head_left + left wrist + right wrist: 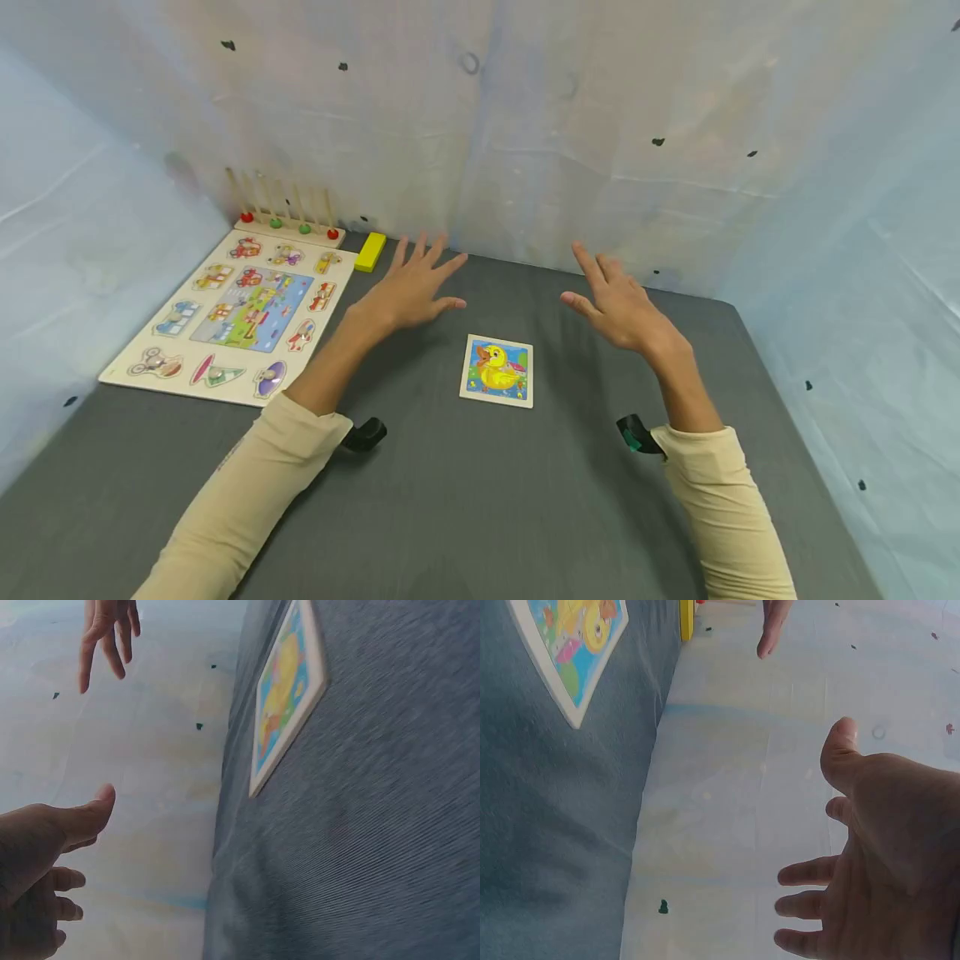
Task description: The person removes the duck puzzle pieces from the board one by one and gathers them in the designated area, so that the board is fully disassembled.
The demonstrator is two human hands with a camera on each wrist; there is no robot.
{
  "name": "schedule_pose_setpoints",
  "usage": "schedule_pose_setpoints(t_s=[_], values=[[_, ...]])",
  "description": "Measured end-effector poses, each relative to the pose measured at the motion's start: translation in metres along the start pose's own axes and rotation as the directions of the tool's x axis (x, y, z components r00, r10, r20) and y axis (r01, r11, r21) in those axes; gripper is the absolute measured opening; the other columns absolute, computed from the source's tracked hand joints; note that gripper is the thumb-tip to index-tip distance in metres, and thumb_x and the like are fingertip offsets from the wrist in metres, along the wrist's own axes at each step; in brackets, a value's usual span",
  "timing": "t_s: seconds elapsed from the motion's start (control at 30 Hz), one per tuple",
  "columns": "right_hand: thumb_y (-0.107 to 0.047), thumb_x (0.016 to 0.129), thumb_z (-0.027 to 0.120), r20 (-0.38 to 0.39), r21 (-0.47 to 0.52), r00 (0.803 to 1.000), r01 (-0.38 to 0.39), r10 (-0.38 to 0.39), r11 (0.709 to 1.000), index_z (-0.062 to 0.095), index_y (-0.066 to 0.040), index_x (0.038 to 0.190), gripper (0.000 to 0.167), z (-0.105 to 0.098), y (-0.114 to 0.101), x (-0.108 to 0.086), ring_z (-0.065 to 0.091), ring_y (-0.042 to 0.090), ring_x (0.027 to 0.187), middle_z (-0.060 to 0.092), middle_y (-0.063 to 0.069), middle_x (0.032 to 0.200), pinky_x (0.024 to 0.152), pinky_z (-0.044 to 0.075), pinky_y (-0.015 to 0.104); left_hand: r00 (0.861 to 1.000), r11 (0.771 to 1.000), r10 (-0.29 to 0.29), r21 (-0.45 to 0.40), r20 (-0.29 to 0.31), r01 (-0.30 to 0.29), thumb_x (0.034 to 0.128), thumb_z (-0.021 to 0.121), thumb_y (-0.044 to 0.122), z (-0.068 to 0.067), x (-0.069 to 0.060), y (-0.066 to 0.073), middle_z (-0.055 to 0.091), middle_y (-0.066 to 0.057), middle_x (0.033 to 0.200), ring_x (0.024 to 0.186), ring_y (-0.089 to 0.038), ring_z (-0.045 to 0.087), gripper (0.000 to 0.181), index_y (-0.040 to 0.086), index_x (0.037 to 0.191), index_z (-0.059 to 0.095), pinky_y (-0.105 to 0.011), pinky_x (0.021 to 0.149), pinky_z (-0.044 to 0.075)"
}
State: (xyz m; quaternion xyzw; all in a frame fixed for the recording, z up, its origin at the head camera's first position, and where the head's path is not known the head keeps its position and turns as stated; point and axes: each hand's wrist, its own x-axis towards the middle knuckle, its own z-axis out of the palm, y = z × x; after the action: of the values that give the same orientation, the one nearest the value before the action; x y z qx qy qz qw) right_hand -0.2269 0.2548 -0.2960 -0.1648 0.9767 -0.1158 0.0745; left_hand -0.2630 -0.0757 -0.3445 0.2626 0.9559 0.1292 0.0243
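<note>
A small square puzzle (497,372) with a yellow duck on a blue ground lies flat on the dark table, between and below the two hands. My left hand (408,287) hovers to the puzzle's upper left, fingers spread, holding nothing. To the upper right, my right hand (618,300) is also raised with its fingers extended and nothing in it. Both wrist views show the duck puzzle (281,694) on the cloth, apart from either hand. In the right wrist view my right hand (892,832) has its palm facing inward.
A large wooden peg puzzle board (180,350) with vehicle and toy pieces lies at the left. Behind it stands a wooden rack (288,227) of upright pegs with red and green beads. A yellow block (370,252) sits beside them. Pale sheeting (570,167) walls the table.
</note>
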Motion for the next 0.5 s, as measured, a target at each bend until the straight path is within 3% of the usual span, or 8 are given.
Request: schedule_pose_setpoints(t_s=[0.23,0.33,0.4,0.5], values=[[-0.056,0.110,0.041,0.054,0.030,0.998,0.012,-0.014,0.999,-0.007,-0.034,0.169,0.078,0.012,-0.011,0.000,0.018,0.050,0.160,0.008,0.021,0.176,0.121,0.022,0.074,0.997,1.000,0.020,0.003,0.075,-0.020,0.1033,0.061,0.051,0.015,-0.008,0.010,0.019,-0.021,0.174,0.160,-0.048,0.018,0.081,0.015,0.167,0.027,-0.066,0.129,0.004],[-0.055,0.109,0.045,0.091,0.011,0.995,0.025,-0.026,1.000,0.002,-0.033,0.169,0.077,0.021,-0.016,0.003,0.025,0.049,0.158,0.015,0.020,0.175,0.119,0.027,0.073,0.991,1.000,0.016,0.015,0.134,-0.018,0.1009,0.064,0.054,0.021,-0.009,0.017,0.023,-0.020,0.173,0.160,-0.046,0.022,0.084,0.014,0.166,0.028,-0.066,0.129,0.008],[-0.053,0.109,0.049,0.123,0.000,0.991,0.058,-0.058,0.998,0.011,-0.029,0.170,0.076,0.029,-0.021,0.008,0.030,0.048,0.156,0.022,0.020,0.173,0.119,0.030,0.071,0.982,0.999,0.011,0.037,0.188,-0.019,0.0995,0.065,0.056,0.025,-0.009,0.021,0.024,-0.020,0.173,0.160,-0.045,0.023,0.087,0.013,0.166,0.028,-0.066,0.129,0.009],[-0.048,0.108,0.055,0.177,-0.011,0.979,0.107,-0.104,0.994,0.026,-0.021,0.167,0.071,0.042,-0.030,0.015,0.035,0.046,0.154,0.032,0.020,0.170,0.119,0.033,0.069,0.958,0.998,0.001,0.062,0.287,-0.020,0.0975,0.066,0.059,0.029,-0.011,0.028,0.022,-0.019,0.174,0.161,-0.044,0.022,0.092,0.013,0.167,0.026,-0.065,0.130,0.008]])
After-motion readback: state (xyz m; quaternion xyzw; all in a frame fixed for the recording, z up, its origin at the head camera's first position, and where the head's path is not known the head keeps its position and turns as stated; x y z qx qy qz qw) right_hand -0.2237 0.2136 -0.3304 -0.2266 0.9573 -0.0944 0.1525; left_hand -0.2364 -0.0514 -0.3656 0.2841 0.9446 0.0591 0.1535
